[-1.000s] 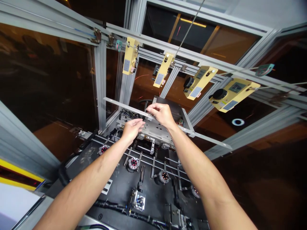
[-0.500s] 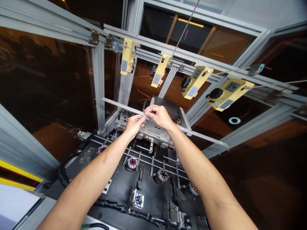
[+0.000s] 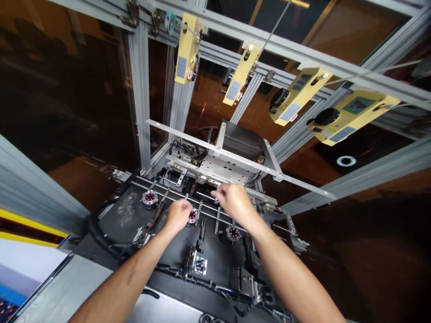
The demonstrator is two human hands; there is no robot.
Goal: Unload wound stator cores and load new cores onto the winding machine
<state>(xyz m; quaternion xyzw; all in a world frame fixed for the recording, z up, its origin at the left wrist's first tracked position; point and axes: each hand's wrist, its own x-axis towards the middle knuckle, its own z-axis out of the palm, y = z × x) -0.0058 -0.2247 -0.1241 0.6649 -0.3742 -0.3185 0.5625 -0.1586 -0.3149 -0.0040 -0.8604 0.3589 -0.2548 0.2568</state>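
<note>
My left hand (image 3: 178, 214) is curled shut over a round red-lit unit (image 3: 193, 216) on the black machine bed; what its fingers hold is hidden. My right hand (image 3: 235, 202) is pinched closed near a thin steel rod (image 3: 205, 211) that crosses the bed, in front of a perforated metal carriage (image 3: 224, 169). A long flat metal strip (image 3: 242, 159) lies across the carriage above both hands, and neither hand touches it.
Several yellow devices, among them one at the left (image 3: 187, 48) and one at the right (image 3: 346, 115), hang from an aluminium rail. Aluminium frame posts (image 3: 140, 98) and dark panels enclose the bed. More red-lit round units (image 3: 150, 196) and black cables (image 3: 101, 237) sit on the bed.
Both hands let go of the flat strip and dropped toward the rods and round units on the bed. The camera tilted down and closer.
</note>
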